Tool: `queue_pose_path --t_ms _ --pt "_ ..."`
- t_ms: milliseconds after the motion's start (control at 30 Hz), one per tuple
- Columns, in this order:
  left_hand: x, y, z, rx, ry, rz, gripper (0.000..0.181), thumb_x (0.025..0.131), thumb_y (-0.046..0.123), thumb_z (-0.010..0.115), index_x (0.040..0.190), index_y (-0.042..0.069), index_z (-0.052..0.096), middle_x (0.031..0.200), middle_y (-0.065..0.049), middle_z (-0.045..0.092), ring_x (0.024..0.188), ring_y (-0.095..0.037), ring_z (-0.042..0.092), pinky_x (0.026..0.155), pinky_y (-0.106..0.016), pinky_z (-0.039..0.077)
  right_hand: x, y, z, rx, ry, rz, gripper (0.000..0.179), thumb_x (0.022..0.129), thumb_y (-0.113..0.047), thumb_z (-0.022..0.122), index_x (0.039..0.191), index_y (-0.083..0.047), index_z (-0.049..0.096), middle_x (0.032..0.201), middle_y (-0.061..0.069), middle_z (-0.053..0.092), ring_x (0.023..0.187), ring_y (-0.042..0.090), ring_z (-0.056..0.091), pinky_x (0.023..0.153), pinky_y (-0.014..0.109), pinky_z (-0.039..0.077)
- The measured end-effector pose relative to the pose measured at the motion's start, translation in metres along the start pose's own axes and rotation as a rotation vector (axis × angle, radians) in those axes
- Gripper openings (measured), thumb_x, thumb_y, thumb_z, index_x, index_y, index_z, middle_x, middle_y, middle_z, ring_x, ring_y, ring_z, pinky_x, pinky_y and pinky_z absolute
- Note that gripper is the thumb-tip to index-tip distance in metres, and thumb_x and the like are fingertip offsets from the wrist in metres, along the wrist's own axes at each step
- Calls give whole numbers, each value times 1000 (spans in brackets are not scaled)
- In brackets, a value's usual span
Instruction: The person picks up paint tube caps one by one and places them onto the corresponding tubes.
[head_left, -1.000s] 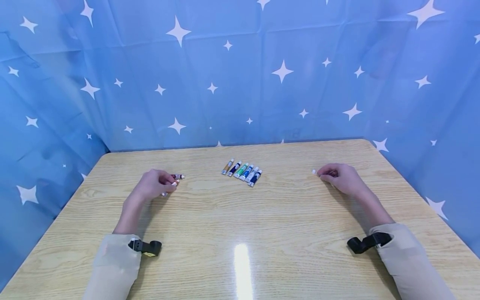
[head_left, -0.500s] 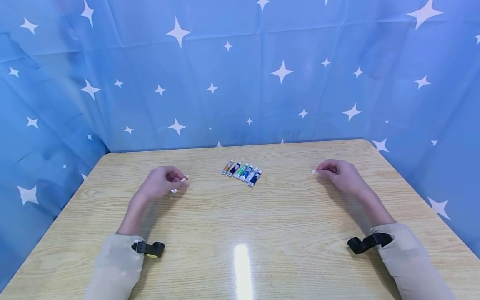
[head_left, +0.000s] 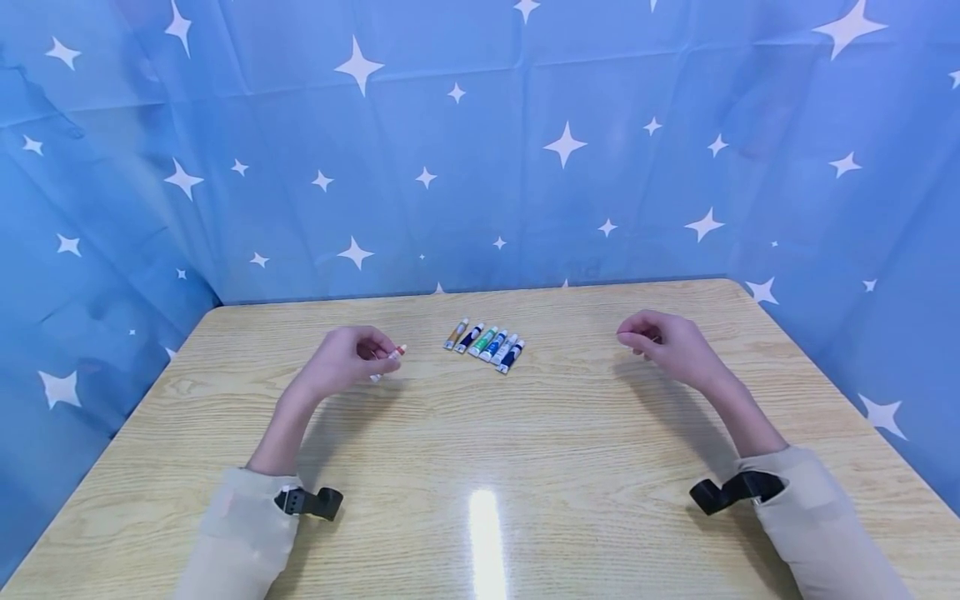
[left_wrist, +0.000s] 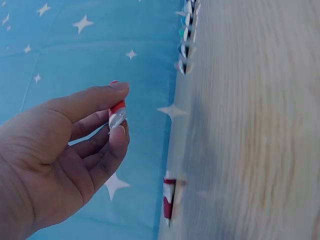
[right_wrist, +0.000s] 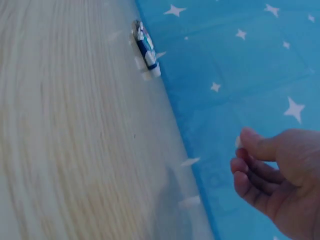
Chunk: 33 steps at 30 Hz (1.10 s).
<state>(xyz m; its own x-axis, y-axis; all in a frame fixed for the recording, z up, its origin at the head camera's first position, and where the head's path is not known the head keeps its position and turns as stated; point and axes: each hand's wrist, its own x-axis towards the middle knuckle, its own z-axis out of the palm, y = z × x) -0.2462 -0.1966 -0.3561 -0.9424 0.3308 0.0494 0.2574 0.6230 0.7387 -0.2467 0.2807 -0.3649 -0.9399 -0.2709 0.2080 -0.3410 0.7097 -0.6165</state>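
In the head view my left hand (head_left: 348, 360) is raised over the left half of the table, pinching an orange-red paint tube (left_wrist: 118, 113) between thumb and fingers. Part of that tube is covered by the fingers. A dark red paint tube (left_wrist: 169, 200) lies on the table below this hand in the left wrist view; the hand covers it in the head view. Over the right half, my right hand (head_left: 663, 346) pinches a small white thing (right_wrist: 238, 143) at its fingertips. Most of it is hidden, so its kind is unclear.
Several paint tubes lie slantwise side by side near the back middle, among them an ochre tube (head_left: 455, 333), a green tube (head_left: 482, 342) and a dark blue tube (head_left: 510, 357). Behind the wooden table (head_left: 480, 433) hangs a blue curtain (head_left: 465, 208) with white stars.
My left hand has lifted the orange-red paint tube and carried it right, away from the dark red one. My right hand has risen and shifted slightly left with the small white thing.
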Motion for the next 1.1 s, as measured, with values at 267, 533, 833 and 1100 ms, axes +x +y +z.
queue_pose_path --t_ms 267,533,833,1100 --pt "3 19 13 0 -49 34 16 90 14 78 100 3 71 88 -5 68 78 -19 62 63 -29 54 0 -22 4 19 10 -64 18 102 -21 64 106 -5 70 83 11 64 72 22 59 61 26 48" --pt "2 38 25 2 -64 101 12 89 14 78 95 6 73 84 -1 67 76 -18 60 63 -28 51 1 -40 14 48 20 -115 12 100 -18 65 102 -7 69 78 9 63 66 21 58 56 27 47" --pt "0 57 40 12 -76 209 8 90 12 77 95 8 73 83 2 67 76 -14 62 66 -28 52 -5 -66 19 102 25 -198 7 98 -7 67 103 -4 69 81 5 65 69 19 60 60 24 50" --pt "-6 74 46 0 -67 288 6 91 10 75 96 7 74 83 3 67 74 -12 62 66 -29 54 -9 -82 24 145 25 -305 9 95 -1 69 103 -4 69 85 4 68 73 16 64 65 23 55"
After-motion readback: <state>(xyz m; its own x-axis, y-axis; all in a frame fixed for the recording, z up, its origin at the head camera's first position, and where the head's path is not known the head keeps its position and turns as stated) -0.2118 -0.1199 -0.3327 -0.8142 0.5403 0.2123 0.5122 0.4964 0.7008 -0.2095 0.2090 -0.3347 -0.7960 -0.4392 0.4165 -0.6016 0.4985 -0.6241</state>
